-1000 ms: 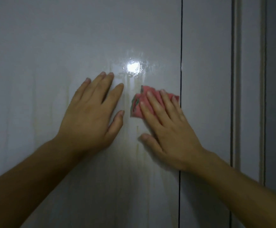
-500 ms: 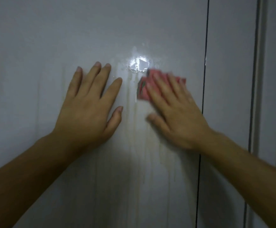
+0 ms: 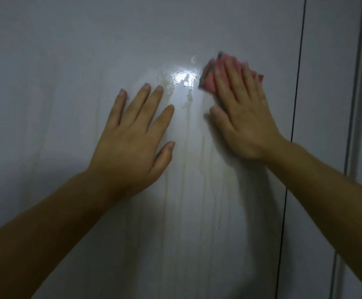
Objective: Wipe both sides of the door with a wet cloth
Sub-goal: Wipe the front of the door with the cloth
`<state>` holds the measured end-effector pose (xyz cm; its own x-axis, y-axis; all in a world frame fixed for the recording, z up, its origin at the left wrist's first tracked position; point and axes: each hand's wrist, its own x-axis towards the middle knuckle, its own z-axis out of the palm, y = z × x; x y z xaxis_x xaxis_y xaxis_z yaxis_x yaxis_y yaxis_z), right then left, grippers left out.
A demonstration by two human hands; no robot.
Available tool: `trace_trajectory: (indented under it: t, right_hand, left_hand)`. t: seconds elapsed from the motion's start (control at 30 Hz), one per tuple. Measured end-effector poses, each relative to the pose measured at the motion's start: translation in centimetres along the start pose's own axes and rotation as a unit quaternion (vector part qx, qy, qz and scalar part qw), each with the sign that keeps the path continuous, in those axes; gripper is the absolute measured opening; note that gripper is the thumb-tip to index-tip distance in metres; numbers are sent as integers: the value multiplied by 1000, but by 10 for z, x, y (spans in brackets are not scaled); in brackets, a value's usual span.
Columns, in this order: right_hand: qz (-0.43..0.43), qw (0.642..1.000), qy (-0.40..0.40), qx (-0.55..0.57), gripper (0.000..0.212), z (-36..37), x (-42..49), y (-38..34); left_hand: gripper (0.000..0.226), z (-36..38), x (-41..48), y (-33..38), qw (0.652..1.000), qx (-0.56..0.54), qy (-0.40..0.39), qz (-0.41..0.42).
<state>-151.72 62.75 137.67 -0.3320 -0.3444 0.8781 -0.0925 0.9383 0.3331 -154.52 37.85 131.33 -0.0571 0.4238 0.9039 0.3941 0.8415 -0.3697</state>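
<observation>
A white door [image 3: 68, 83] fills the view, wet in the middle, with a bright glare spot and brownish drip streaks running down. My right hand [image 3: 242, 113] lies flat with straight fingers on a folded pink cloth [image 3: 210, 74] and presses it against the door just right of the glare. Most of the cloth is hidden under the fingers. My left hand [image 3: 132, 134] rests flat on the door with fingers spread, left of the wet patch, holding nothing.
The dark gap at the door's right edge [image 3: 294, 115] runs top to bottom close to my right wrist. Beyond it stands the white door frame [image 3: 326, 104] with vertical moulding [image 3: 357, 83].
My right hand has slid the cloth upward on the door, from beside my left fingers to above them. The view has shifted, so the door edge sits further right. My left hand stays planted.
</observation>
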Motion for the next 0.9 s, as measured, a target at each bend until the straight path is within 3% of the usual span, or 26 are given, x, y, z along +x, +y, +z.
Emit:
trace_trajectory:
  t: [0.1,0.27,0.37,0.53,0.73,0.9]
  right_hand:
    - [24,1000,16,-10,74,2,1,-18]
    - [-82,995,-50,-32,73,25,-81,-49]
    - [-35,998,-50,-23,72,17,-47,-46]
    - [36,999,24,-8,74,10,22,-67]
    - [-122,990,-40,-53,72,21,-38,-80]
    - [0,1000,-1,-15,74,0,58,-80]
  left_hand:
    - [66,-1,-8,-4,1000,-5,12,4]
    - [66,-7,-29,-20,1000,-5,5,1]
    - [66,-8,-42,-34,1000,1,-1,-16]
    - [64,-3,-48,-44,1000,-1,3,2]
    - [68,-8,-55,-57,999,-31,14,-14]
    - [66,-19,-65,-70,997,32,9,-72]
